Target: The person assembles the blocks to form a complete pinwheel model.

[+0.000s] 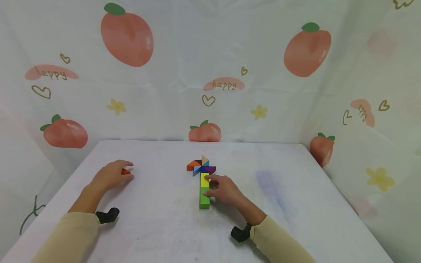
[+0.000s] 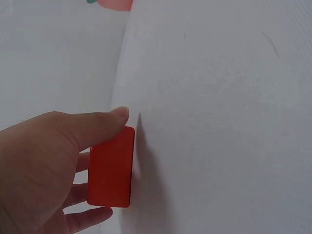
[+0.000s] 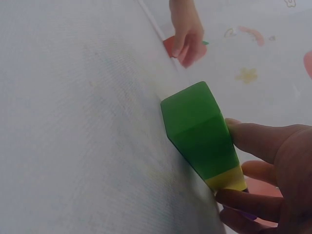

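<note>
On the left, my left hand [image 1: 112, 175] holds a red block [image 2: 111, 168] between thumb and fingers, close to the tabletop. A rectangular face of it shows in the left wrist view; in the head view most of it is hidden by the hand. My right hand [image 1: 227, 190] lies over two blocks in line, with a fingertip on the yellow block [image 1: 204, 179] and the thumb on the green block [image 3: 195, 126]. Beyond the yellow one sits a pinwheel-like cluster of small blocks, among them an orange block [image 1: 190, 166], a light blue block [image 1: 196, 170] and a purple block [image 1: 211, 169].
The blocks lie on a white table [image 1: 158, 226] with a faint purple stain at right. A white curtain [image 1: 177, 47] with printed fruit stands behind and beside it. A dark green cord [image 1: 34, 210] hangs at the left edge. Black wrist mounts [image 1: 108, 215] stick out from both sleeves.
</note>
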The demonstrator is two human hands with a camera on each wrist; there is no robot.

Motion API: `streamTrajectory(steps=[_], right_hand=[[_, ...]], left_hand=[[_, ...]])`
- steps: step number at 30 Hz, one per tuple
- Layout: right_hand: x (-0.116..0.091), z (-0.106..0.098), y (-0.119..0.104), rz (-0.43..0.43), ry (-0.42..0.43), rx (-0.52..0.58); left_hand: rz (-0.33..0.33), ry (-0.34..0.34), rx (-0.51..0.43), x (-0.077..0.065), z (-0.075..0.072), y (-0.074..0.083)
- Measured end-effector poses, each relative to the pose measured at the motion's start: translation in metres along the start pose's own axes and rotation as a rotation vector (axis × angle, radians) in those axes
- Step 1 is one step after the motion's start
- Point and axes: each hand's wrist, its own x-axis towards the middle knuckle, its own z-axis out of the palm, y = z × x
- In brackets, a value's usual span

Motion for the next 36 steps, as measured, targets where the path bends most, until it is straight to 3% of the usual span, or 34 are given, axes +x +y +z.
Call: streamTrajectory(steps=[11, 25, 36], right_hand=[[-0.001, 0.000, -0.001, -0.017, 0.000, 0.010], [-0.001, 0.000, -0.001, 0.005, -0.001, -0.003], [-0.001, 0.000, -0.001, -0.003, 0.001, 0.005]], left_hand=[[-0.027, -0.002, 0.041, -0.009, -0.001, -0.003], [-0.053, 0.061, -0.039, -0.015, 0.004, -0.003], [-0.033, 0.078, -0.041, -0.013, 0.005, 0.010]])
